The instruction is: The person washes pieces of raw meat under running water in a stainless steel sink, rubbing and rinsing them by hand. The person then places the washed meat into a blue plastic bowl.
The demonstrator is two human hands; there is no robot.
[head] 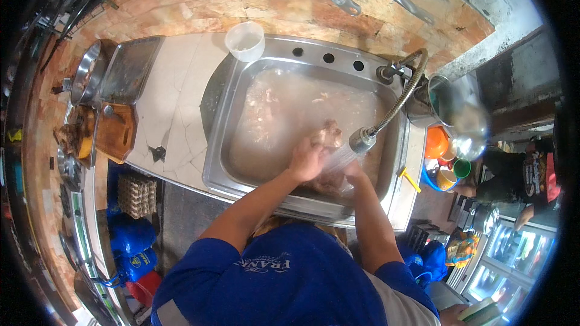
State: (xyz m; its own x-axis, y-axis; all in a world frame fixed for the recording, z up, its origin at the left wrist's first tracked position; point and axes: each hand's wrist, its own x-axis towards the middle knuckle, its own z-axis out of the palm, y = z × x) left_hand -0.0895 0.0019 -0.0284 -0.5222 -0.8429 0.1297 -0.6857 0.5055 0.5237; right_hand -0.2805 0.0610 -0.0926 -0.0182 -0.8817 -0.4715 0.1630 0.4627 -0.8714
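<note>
Cloudy water fills a stainless steel sink [217, 145], with pieces of what looks like raw meat [260, 117] in it. My left hand [308, 160] grips a piece of meat or bone [331, 133] at the sink's middle, just above the water. From the right, a flexible metal hose ends in a spray head [361, 140], and its water streams down between my hands. My right hand [353, 173] is low in the sink under the spray, beside more meat; its fingers are partly hidden, and its grip is unclear.
A translucent plastic tub [245, 41] stands on the sink's back left corner. A yellow razor-shaped tool [409, 179] lies on the right edge. At left are a wooden board [117, 133], a metal tray [131, 70] and a steel bowl [88, 72]. Another person [521, 181] is at far right.
</note>
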